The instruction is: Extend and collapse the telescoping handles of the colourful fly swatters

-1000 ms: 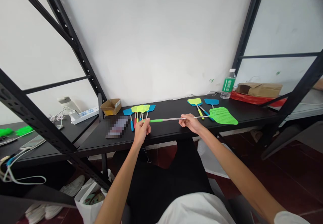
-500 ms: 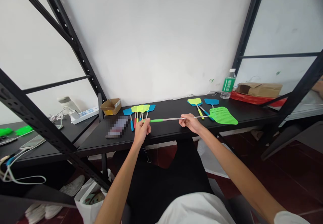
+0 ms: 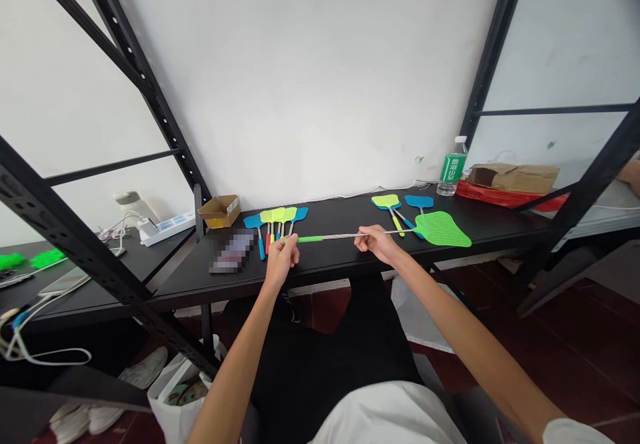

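A green fly swatter with a long metal rod is held level above the front of the black table, its perforated head to the right. My left hand is closed on the green handle near its end. Farther along, my right hand pinches the metal rod. Behind my left hand lie several blue and yellow fly swatters in a row, some handles partly covered by my fingers. Beyond the green head rests a smaller group of yellow and blue fly swatters.
At the left are a cardboard box, a blurred flat object and a white power strip. A water bottle stands at the back right, beside a carton on red plastic. Black metal posts frame the table.
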### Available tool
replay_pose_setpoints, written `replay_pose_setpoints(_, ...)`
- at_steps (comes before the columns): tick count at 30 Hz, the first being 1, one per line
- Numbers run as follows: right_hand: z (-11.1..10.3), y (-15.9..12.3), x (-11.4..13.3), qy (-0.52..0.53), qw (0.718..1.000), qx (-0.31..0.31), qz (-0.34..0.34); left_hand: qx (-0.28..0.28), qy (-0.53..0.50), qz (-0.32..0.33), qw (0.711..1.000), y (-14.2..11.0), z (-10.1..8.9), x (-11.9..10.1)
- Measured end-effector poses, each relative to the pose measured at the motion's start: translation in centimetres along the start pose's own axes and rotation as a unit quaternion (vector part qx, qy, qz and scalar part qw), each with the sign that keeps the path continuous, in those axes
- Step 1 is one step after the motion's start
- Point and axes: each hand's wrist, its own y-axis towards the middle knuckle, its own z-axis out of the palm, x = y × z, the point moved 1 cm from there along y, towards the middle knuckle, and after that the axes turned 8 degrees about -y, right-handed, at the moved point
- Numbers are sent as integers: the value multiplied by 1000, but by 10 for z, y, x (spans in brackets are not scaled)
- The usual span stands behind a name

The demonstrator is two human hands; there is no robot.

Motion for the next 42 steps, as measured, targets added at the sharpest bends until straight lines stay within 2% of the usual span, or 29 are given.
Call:
replay_pose_setpoints(21, -1, 0, -1, 2, 1000, -1, -4, -2, 2, 2, 1000, 0, 1, -2)
replay_pose_setpoints(28, 3, -2, 7, 12, 1000, 8, 0, 9, -39, -5, 999, -2, 3, -10)
replay_pose_setpoints(34, 17, -5, 14, 14, 1000, 26, 5, 35, -87, -26, 995, -5, 17, -14)
replay_pose_setpoints(42, 36, -9, 19, 20, 997, 65, 25, 115, -106, -43, 987, -18, 42, -23)
